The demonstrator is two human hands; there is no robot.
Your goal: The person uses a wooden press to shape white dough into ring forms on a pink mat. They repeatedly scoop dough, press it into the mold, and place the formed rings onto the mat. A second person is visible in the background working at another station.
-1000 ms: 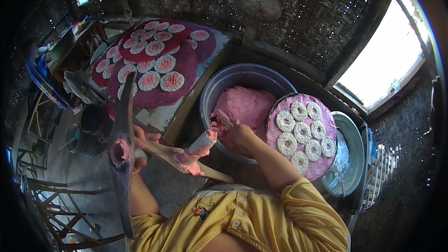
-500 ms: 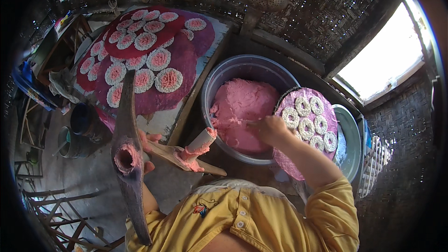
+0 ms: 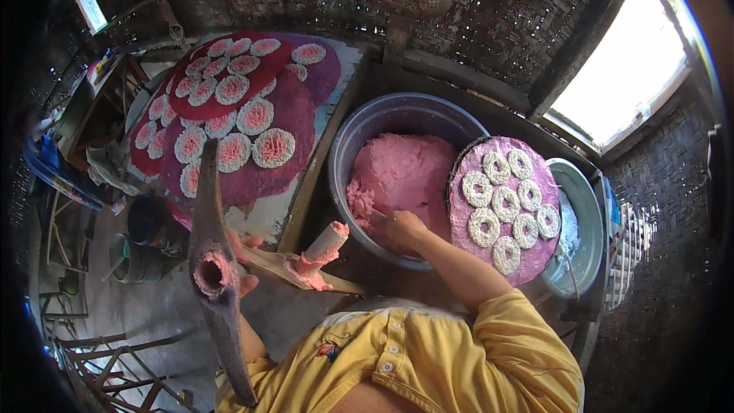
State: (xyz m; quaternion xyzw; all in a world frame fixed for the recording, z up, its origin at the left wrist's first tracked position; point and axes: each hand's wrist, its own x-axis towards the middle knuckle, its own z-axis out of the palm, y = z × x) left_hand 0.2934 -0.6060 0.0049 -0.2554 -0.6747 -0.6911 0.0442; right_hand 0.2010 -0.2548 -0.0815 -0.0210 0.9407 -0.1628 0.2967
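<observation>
My left hand (image 3: 246, 261) is closed round a two-part wooden dough press. Its dark bar (image 3: 205, 218) has a round hole with pink dough smeared on the rim and hides part of that hand. The lighter wooden bar carries a pale plunger (image 3: 321, 248), also coated in pink dough, and sticks out to the right of my fingers. Inside a large grey-purple basin (image 3: 342, 118), my right hand (image 3: 405, 231) presses into the mass of pink dough (image 3: 401, 164) with fingers closed. Whatever lies between those fingertips is hidden.
Right of the basin, a round pink tray (image 3: 466, 164) bears several white dough rings. A green basin (image 3: 589, 256) stands beyond it. At the left, red and purple round mats (image 3: 294, 164) with several pink-and-white noodle rosettes cover a table. A bright window (image 3: 623, 57) opens at the upper right.
My right hand has moved left and a little toward me through the dough, uncovering more of the ring tray. The view has shifted slightly; my left hand keeps its hold on the press.
</observation>
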